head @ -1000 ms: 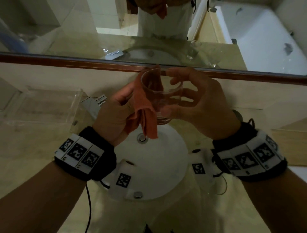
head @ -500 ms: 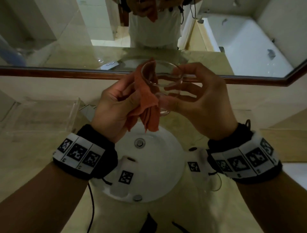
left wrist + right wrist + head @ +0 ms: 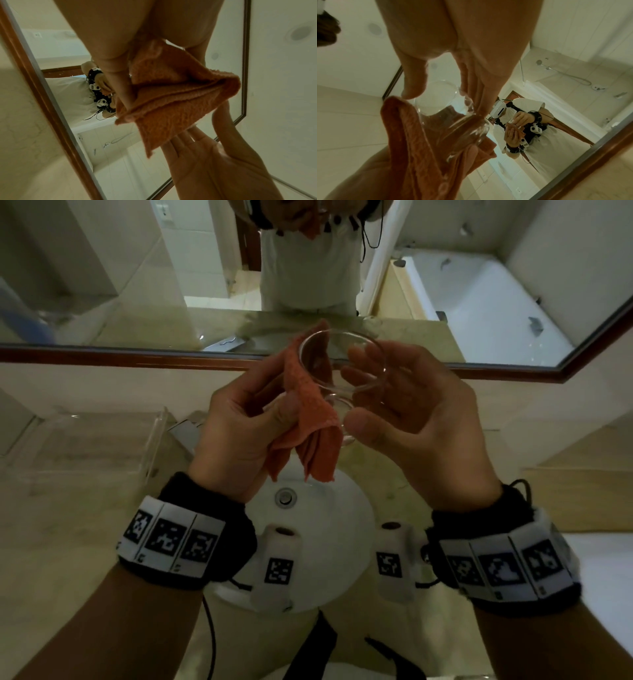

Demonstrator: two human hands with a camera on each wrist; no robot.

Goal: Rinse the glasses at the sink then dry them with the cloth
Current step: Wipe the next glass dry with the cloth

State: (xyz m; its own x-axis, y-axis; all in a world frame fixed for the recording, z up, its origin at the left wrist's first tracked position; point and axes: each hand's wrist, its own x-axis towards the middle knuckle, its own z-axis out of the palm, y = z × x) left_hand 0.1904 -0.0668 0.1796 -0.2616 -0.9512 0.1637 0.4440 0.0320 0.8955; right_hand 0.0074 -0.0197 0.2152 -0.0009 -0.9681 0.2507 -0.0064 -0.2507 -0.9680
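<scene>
Mirror (image 3: 137,285): spans the far wall, reflecting the person.
Sink (image 3: 335,542): white basin low and near, under both hands.
Right hand (image 3: 421,419): thumb and fingers curled round the clear glass (image 3: 342,364), held above the sink.
Left hand (image 3: 239,433): pinching the orange cloth (image 3: 308,412) against the glass's left side.

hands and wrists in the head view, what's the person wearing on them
Both forearms are bare, with no sleeves. The left hand and the right hand wear no gloves. Each wrist carries a black band faced with white panels printed with square black-and-white markers. A white cylindrical camera module, also bearing a marker, hangs off each band. A thin black cable trails from the left band.
</scene>
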